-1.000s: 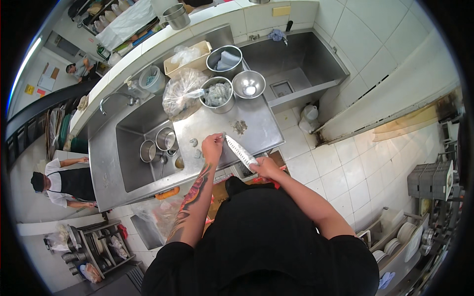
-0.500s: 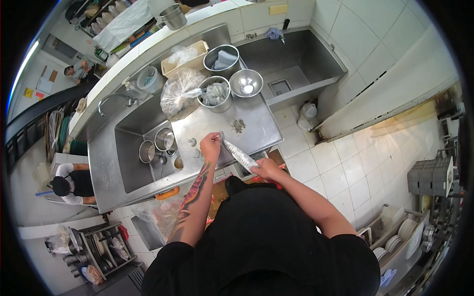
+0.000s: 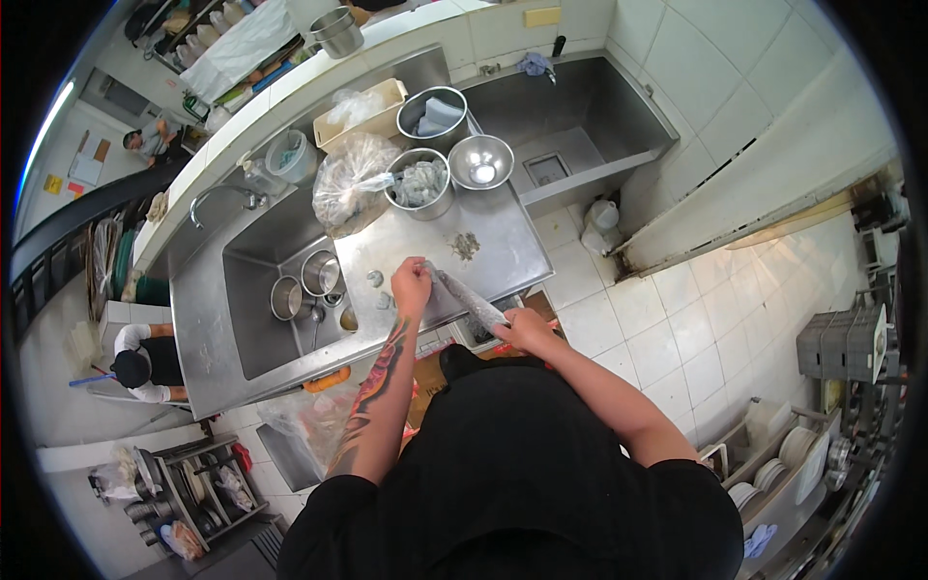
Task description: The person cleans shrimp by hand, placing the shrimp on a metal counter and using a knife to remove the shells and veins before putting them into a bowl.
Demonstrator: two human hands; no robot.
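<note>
In my right hand (image 3: 527, 331) I grip a knife (image 3: 470, 300) by its handle end. Its long, pale blade slants up and left over the front edge of the steel counter (image 3: 512, 246). The blade's tip is close to my left hand (image 3: 412, 282), whose fingers are pinched together around a small greyish piece that I cannot make out. Two small grey lumps (image 3: 375, 278) lie just left of that hand. Beyond the blade is a little heap of brownish-grey scraps (image 3: 465, 246). A steel pot (image 3: 444, 199) behind holds grey, wet-looking pieces.
An empty steel bowl (image 3: 481, 162), another pot (image 3: 410, 118) and a filled clear plastic bag (image 3: 353, 184) stand at the back. To the left, a sink (image 3: 246, 290) holds pots and a ladle. A second sink (image 3: 619, 101) lies at far right. A co-worker (image 3: 147, 362) is beyond the left sink.
The knife blade has turned slightly and looks duller, with less shine. Both of my hands stay almost in place. The co-worker at left has shifted a little.
</note>
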